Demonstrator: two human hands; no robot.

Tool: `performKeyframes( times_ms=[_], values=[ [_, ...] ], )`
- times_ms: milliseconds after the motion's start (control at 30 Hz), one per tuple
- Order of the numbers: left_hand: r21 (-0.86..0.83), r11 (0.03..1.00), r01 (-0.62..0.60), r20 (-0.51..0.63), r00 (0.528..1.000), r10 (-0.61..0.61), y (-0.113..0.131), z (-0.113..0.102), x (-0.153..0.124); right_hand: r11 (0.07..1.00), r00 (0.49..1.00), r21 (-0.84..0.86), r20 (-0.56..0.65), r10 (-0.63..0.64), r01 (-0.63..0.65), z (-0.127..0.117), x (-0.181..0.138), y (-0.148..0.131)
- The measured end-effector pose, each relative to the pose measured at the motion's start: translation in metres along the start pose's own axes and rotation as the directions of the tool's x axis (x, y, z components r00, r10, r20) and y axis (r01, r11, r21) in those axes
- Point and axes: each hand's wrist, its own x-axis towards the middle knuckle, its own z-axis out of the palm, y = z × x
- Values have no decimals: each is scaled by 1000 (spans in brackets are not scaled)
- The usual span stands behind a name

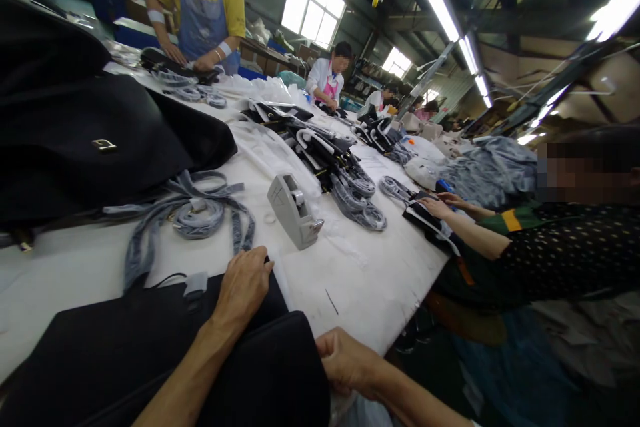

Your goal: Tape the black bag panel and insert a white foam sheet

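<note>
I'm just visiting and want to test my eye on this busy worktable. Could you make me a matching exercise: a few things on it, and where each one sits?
Things:
1. left hand
2. right hand
3. tape dispenser
4. grey straps

Places:
A. middle of the white table, standing alone
B. flat on top of the black bag
C. at the bag's near right edge
D. beside the big black bag on the left

Pairs: 1-B, 2-C, 3-A, 4-D

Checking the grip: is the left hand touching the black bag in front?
Touching. The head view shows the left hand lying palm-down on the black bag, with no gap.
</note>
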Motion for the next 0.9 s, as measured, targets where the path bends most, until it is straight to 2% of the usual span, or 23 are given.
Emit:
performKeyframes(
  times_ms=[167,333,467,567,633,800,900],
  values=[
    [-31,998,60,30,998,-59,-3,2,-1,999,998,26,59,-21,19,-6,-8,3],
    [-51,997,63,55,997,-60,-1,-2,-1,997,997,78,70,-17,11,-8,-14,7],
    [53,998,28,59,998,-31,1,-3,1,999,999,44,-35,-14,15,-5,-10,16],
    [73,997,5,49,999,-8,1,-1,2,995,980,13,-175,-92,96,-1,-5,22],
    [71,997,-9,64,998,4,0,0,2,990,970,23,-203,-132,139,0,-3,22],
    [120,993,-21,107,994,8,0,1,4,994,992,87,-109,-56,66,-2,-8,18],
    [127,992,-17,96,995,4,0,2,4,991,995,116,-80,-57,66,-3,-10,18]
  ],
)
